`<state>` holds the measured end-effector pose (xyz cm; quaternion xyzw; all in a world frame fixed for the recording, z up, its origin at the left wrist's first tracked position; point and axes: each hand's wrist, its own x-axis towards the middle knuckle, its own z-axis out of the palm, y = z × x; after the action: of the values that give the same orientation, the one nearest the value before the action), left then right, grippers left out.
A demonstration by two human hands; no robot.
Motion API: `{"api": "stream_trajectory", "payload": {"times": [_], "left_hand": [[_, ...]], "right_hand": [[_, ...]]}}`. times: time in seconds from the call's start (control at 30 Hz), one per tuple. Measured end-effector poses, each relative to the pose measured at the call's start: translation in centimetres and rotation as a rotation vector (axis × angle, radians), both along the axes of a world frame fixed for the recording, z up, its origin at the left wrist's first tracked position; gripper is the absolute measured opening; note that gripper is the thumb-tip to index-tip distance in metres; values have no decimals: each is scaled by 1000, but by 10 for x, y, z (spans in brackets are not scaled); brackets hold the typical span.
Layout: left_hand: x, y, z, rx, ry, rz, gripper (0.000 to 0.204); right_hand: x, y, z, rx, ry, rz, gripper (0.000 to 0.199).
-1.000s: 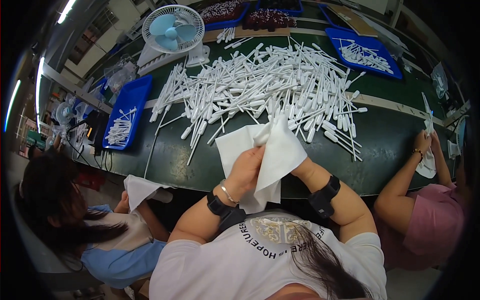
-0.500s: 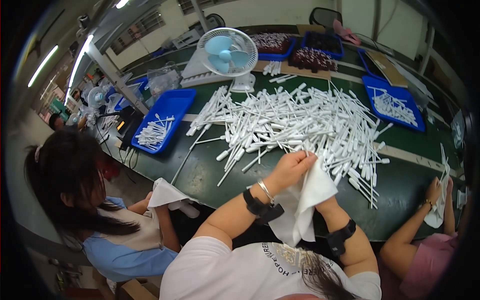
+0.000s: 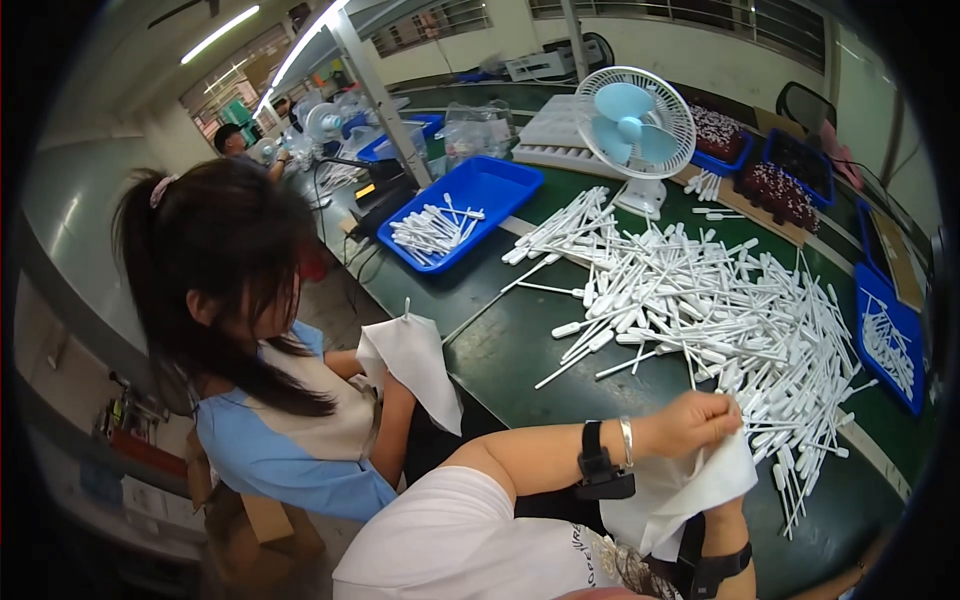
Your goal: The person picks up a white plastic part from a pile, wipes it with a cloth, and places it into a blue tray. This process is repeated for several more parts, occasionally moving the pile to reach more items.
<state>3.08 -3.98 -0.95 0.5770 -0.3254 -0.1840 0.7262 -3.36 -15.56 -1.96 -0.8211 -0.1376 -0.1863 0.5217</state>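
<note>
Broadly, a long dark green bench (image 3: pixel 500 350) curves across the scene, with a wide heap of white plastic sticks (image 3: pixel 720 310) spread over its middle. At the bench's left side sits a co-worker (image 3: pixel 260 380) with a dark ponytail, holding a white cloth (image 3: pixel 415 365) with one stick poking up from it. Behind the heap stands a small white desk fan with blue blades (image 3: pixel 635 125), and to its left a blue tray (image 3: pixel 465 210) holds more sticks. At the near edge of the bench, the person's left hand (image 3: pixel 690 425), with a black wristband and a thin bracelet on the wrist, has its fingers closed on the top of a white wiping cloth (image 3: pixel 680 490). Their right hand seems buried under that cloth, so its fingers cannot be made out.
</note>
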Motion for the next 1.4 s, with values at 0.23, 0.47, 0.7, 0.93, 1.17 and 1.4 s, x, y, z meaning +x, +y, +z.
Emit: {"api": "stream_trajectory", "payload": {"times": [0.23, 0.47, 0.7, 0.93, 1.17, 1.4], "left_hand": [[7, 13, 1, -190, 157, 109, 20], [5, 8, -2, -85, 92, 167, 16], [-13, -1, 0, 11, 83, 111, 14], [2, 10, 8, -201, 267, 330, 11], [-21, 6, 3, 13, -58, 189, 11], [3, 12, 1, -246, 263, 402, 13]], "right_hand": [[-14, 2, 20, 64, 289, -69, 35], [-11, -16, -32, 154, 171, -23, 31], [-14, -7, -24, 727, 392, 140, 28], [-13, -15, -22, -30, 41, 44, 30], [-15, -12, -21, 103, 73, 150, 27], [3, -12, -1, -646, -6, -57, 27]]}}
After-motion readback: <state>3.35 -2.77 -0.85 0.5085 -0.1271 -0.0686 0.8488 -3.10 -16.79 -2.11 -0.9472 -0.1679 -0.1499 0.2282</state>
